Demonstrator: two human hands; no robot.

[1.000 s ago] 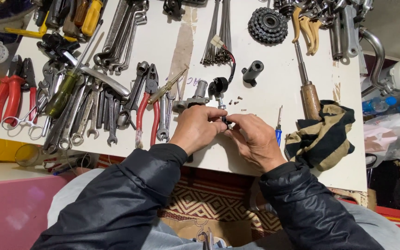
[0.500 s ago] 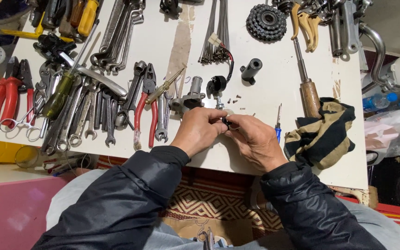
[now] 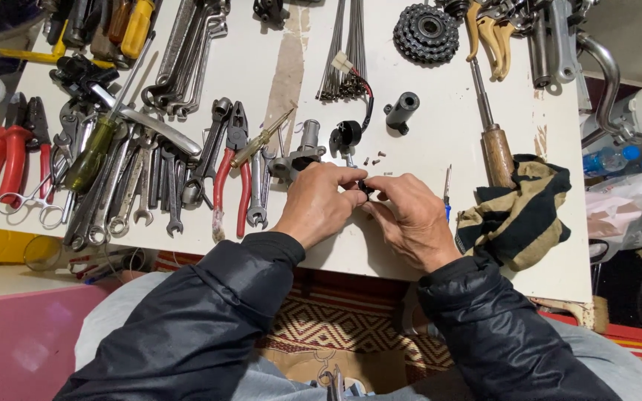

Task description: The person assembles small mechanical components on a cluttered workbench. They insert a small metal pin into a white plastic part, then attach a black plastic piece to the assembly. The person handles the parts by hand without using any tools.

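My left hand and my right hand meet over the front of a white table. Both pinch a small black part between their fingertips; most of it is hidden by the fingers. Just beyond the hands lie a grey metal fitting, a black round part with a red and black wire, several tiny screws and a black cylinder. A small blue-handled screwdriver rests right of my right hand.
Many wrenches, red-handled pliers and red cutters cover the table's left half. A gear cluster, a wooden-handled tool and a striped black and tan cloth lie on the right. Spokes lie at the back.
Both hands have stayed together on the small black part, with only slight finger movement. The camera view has shifted a little.
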